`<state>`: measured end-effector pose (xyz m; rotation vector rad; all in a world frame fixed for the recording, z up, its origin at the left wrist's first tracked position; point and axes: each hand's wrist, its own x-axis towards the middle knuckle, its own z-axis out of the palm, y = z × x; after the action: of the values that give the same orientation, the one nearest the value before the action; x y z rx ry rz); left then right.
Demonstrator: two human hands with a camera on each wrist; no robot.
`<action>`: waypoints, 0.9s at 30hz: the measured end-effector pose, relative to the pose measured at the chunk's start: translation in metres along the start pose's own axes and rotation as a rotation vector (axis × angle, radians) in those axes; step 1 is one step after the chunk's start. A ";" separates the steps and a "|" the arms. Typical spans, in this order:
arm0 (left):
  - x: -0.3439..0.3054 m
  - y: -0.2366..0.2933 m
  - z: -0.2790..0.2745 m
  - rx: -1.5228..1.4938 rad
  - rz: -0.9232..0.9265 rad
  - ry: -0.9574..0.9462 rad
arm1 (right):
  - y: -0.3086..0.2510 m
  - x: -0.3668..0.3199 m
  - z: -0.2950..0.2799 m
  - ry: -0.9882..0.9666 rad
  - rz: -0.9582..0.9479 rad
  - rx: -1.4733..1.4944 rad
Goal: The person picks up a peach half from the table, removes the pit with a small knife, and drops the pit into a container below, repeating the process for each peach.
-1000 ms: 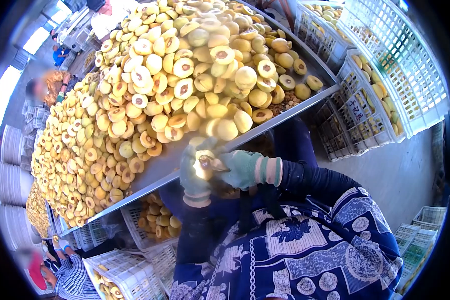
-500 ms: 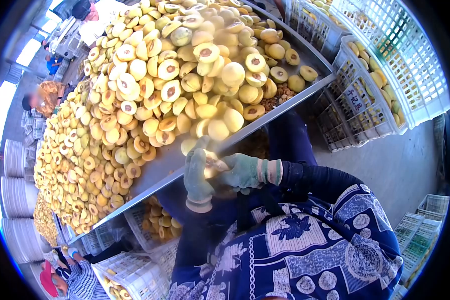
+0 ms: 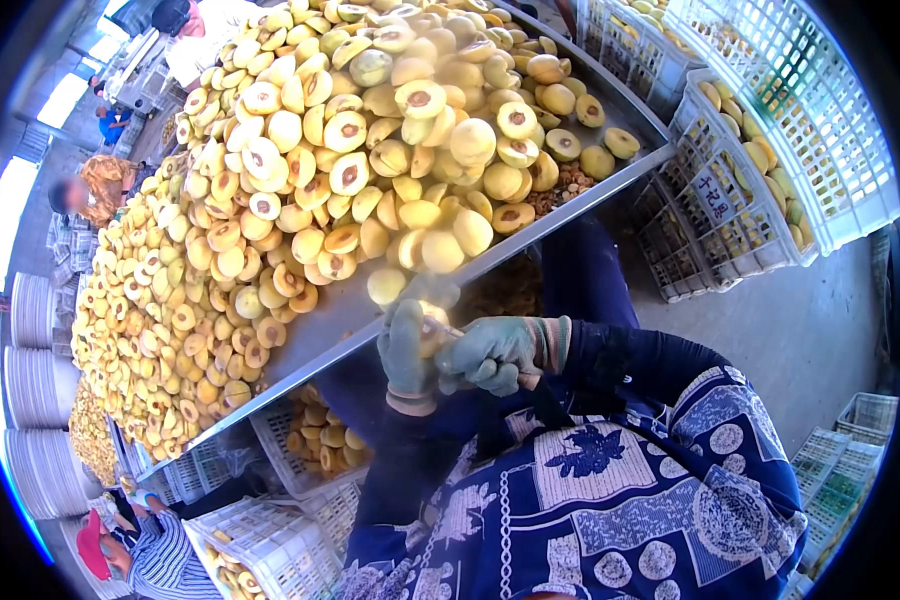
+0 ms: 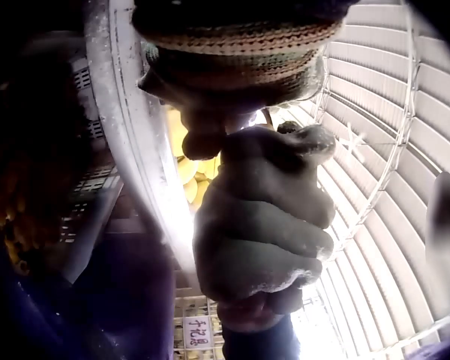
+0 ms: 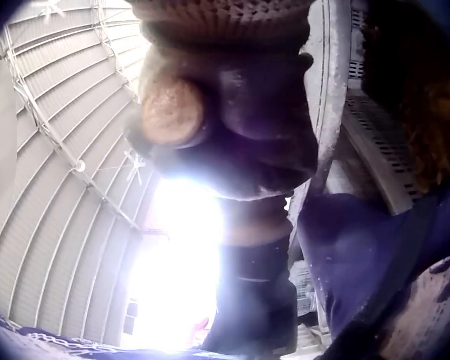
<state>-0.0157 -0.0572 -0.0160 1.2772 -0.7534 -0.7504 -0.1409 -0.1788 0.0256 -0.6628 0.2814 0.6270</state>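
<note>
In the head view, the gloved left hand (image 3: 407, 352) holds a yellow fruit piece (image 3: 433, 326) at the tray's near edge. Beside it on the right, the gloved right hand (image 3: 495, 355) curls round a thin tool, whose handle end (image 3: 528, 381) sticks out below the palm. The tool's front part meets the fruit; its tip is hidden. The round handle end (image 5: 172, 111) shows in the right wrist view. Curled fingers of the right hand (image 4: 262, 217) appear in the left wrist view. Halved yellow fruits (image 3: 345, 180) with brown centres lie heaped beyond both hands.
The metal tray's rim (image 3: 570, 232) runs diagonally past the hands. Crates of fruit (image 3: 720, 205) stand at right, another crate (image 3: 270, 540) at lower left. Fruit fills a crate under the tray. Several people sit along the left, near stacked white containers (image 3: 38, 388).
The right hand has turned, its fingers more tightly curled and the handle end now showing. The left hand stays at the tray edge with the fruit. The head view has shifted slightly.
</note>
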 end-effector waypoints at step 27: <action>-0.049 0.052 -0.126 0.484 0.178 0.839 | 0.030 0.031 -0.012 0.423 -0.073 0.055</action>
<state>0.0651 0.0586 0.0151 1.7492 -0.3434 0.1607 -0.1359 -0.1543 -0.0113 -0.7459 0.6622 0.4033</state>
